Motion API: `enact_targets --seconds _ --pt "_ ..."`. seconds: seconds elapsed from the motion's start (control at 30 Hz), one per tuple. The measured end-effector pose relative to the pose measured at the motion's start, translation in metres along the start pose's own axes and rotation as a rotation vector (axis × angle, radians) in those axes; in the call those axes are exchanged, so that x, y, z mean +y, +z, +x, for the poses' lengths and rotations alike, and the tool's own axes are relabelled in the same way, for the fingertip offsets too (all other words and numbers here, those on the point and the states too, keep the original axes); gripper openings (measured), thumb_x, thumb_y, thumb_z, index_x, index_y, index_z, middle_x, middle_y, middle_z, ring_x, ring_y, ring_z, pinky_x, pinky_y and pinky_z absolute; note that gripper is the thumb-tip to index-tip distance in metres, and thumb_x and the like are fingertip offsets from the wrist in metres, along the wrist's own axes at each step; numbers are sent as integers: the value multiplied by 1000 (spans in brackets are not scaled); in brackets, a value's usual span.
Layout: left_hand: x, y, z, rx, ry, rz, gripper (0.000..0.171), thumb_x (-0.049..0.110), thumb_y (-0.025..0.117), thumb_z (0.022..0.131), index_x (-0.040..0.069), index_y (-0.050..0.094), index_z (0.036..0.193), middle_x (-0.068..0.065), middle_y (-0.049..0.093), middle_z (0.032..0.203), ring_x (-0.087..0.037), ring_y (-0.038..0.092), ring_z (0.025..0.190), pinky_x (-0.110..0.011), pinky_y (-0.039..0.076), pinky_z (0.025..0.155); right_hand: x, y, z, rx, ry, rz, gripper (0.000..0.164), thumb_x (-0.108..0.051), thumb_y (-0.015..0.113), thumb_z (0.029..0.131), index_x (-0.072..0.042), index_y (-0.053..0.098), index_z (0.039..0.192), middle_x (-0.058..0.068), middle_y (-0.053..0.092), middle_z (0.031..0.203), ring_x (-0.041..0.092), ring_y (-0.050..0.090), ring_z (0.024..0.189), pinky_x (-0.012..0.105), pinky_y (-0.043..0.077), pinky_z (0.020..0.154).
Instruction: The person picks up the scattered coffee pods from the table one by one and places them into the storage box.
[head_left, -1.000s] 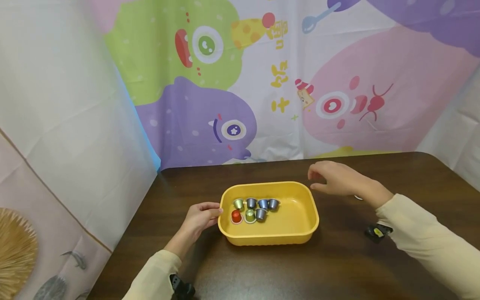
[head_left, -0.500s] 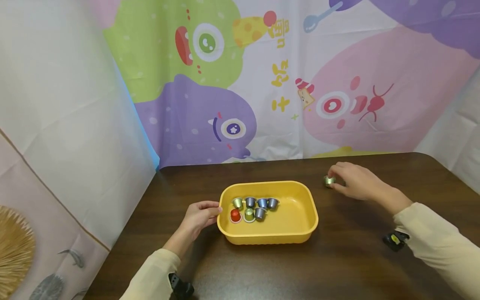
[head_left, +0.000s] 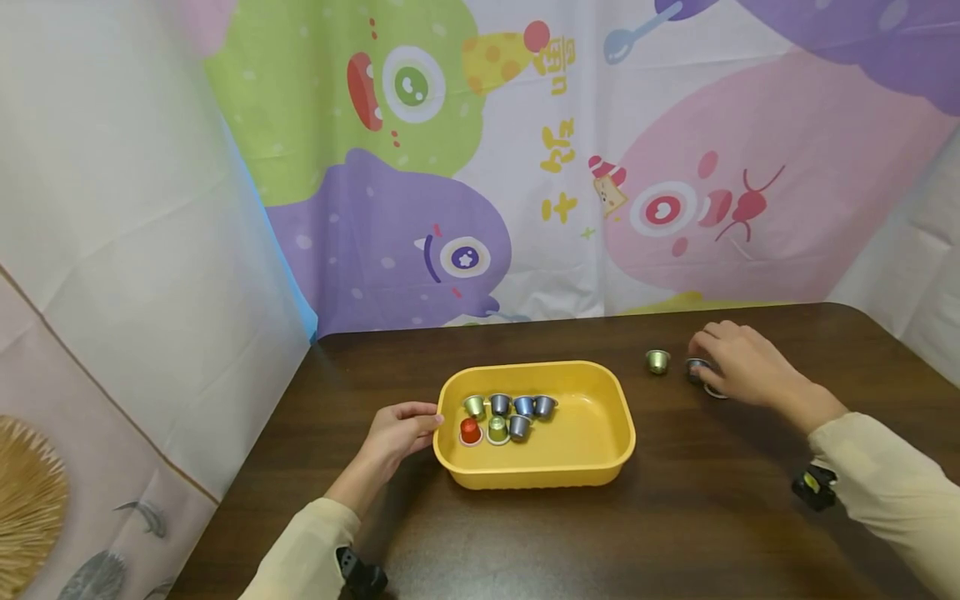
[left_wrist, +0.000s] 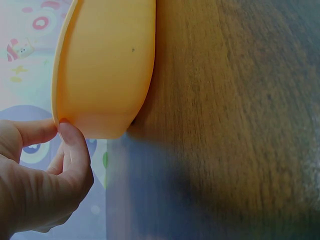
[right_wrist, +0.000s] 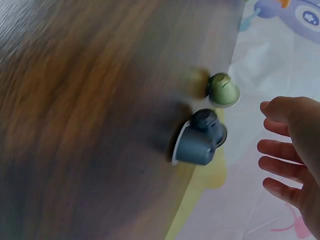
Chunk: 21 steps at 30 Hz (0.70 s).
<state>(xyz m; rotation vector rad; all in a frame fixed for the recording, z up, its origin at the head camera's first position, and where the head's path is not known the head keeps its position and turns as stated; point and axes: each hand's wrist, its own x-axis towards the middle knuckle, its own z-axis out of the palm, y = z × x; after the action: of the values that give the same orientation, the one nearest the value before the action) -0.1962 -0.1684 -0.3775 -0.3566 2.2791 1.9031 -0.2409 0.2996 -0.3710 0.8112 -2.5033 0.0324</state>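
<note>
My left hand [head_left: 401,433] pinches the left rim of a yellow plastic basin [head_left: 585,478] between thumb and fingers, as the left wrist view also shows. Inside the basin, toward the left, lie several coffee capsules: a red one [head_left: 470,431], green ones, a blue one [head_left: 524,406] and dark grey ones. To the basin's right, my right hand [head_left: 750,362] hovers over two dark capsules, partly covering them in the head view. In the right wrist view its relaxed fingers are apart from these dark capsules [right_wrist: 195,146] and hold nothing. A green capsule [head_left: 657,361] stands just left of them.
The dark wooden table [head_left: 480,542] carries everything. A cartoon-printed cloth [head_left: 555,275] hangs along its back edge, and pale cloth [head_left: 172,208] hangs at the left. The capsules outside the basin lie toward the back right of the table.
My right hand has moved right from near the basin, past the green capsule, to the dark capsules. The green capsule has come into view. My left hand stays at the basin's rim.
</note>
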Motion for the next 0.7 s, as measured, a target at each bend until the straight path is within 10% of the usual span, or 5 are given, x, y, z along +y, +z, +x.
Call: enact_targets --seconds 0.7 --pt "1 0 0 0 -7 0 29 3 65 86 -9 63 112 -10 67 94 -17 67 85 -32 60 81 15 14 -26 -151 35 -23 22 -18 79 75 -9 60 84 1 58 78 18 55 69 40 46 58"
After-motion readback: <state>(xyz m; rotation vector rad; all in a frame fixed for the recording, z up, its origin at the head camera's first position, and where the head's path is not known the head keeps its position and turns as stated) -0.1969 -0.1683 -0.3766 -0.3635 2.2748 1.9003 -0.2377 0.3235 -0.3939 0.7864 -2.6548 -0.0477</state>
